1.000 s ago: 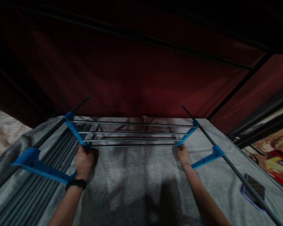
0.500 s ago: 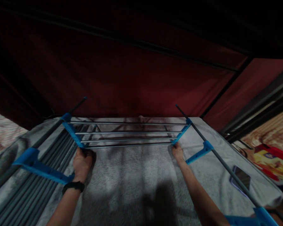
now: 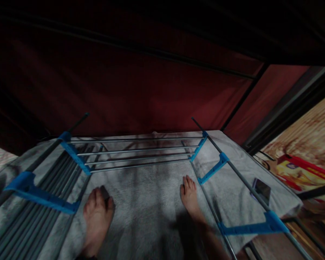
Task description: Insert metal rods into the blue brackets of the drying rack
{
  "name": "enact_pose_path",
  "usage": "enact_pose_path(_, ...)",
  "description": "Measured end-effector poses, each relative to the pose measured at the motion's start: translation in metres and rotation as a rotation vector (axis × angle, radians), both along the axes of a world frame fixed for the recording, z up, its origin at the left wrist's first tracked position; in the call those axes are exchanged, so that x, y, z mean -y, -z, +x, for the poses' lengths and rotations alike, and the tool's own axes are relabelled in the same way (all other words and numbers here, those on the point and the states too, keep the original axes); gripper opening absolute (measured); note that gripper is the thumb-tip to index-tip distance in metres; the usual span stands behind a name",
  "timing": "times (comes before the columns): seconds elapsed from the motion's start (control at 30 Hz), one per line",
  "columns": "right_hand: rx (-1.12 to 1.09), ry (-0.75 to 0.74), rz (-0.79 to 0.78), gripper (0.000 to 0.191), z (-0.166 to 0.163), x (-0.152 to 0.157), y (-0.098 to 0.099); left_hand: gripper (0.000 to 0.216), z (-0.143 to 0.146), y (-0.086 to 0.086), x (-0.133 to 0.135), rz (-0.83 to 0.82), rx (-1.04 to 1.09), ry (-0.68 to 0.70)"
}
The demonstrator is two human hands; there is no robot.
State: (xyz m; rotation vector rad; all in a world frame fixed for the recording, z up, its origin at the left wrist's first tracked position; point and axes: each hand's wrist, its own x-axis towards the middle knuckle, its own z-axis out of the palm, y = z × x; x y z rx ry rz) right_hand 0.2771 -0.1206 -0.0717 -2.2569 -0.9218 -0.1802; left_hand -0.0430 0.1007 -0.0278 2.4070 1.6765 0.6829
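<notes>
Inside the rack (image 3: pixel 212 169), the right hand (image 3: pixel 189 196) looks empty, fingers loosely extended; beside the left hand's (image 3: pixel 96 218) thumb shows a small dark piece (image 3: pixel 104 193), grip unclear. The rack rests on a blanket (image 3: pixel 148 202), crossbars (image 3: pixel 141 165) apparently spacing its sides. Right of it, a red box (image 3: pixel 306 173) carries unreadable print.

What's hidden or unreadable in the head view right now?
All in the head view:
Dark shape at the left hand: too dim to identify; fingers partly cover it.
Right hand: palm hidden by its own back.
Loose tubes: near ends cut off by the frame.
Phone: screen too blurred, partly behind a pole.
</notes>
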Motion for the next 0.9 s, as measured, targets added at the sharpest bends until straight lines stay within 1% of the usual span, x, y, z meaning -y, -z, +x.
enact_pose_path(0.07, 0.023, -0.018, -0.098, 0.054, -0.013, 0.011, 0.000, 0.061, -0.002, 0.008, 0.022, 0.017, -0.040, 0.029)
enact_pose_path(0.17, 0.033, 0.006, -0.219, 0.055, -0.021, 0.016, -0.009, 0.062, -0.005, 0.012, 0.039, 0.040, -0.084, 0.046)
enact_pose_path(0.27, 0.052, 0.032, -0.286, 0.056, -0.024, 0.013, -0.018, 0.063, -0.003, 0.008, 0.046, 0.016, -0.122, 0.030)
enact_pose_path(0.4, 0.155, 0.033, -0.357, 0.057, -0.028, 0.013, -0.021, 0.060, 0.003, -0.002, 0.051, -0.080, -0.186, -0.020)
enact_pose_path(0.5, 0.266, 0.014, -0.383, 0.057, -0.030, 0.018, -0.019, 0.058, 0.006, -0.009, 0.056, -0.151, -0.225, -0.064)
enact_pose_path(0.53, 0.298, 0.006, -0.384, 0.057, -0.030, 0.020, -0.018, 0.058, 0.007, -0.011, 0.057, -0.167, -0.242, -0.045)
enact_pose_path(0.67, 0.382, -0.025, -0.395, 0.055, -0.028, 0.025, -0.016, 0.056, 0.008, -0.017, 0.063, -0.139, -0.291, -0.066)
enact_pose_path(0.77, 0.424, -0.038, -0.416, 0.052, -0.029, 0.028, -0.017, 0.057, 0.008, -0.017, 0.065, -0.117, -0.266, -0.051)
enact_pose_path(0.9, 0.472, -0.089, -0.425, 0.049, -0.030, 0.034, -0.022, 0.058, 0.006, -0.011, 0.066, -0.071, -0.180, -0.038)
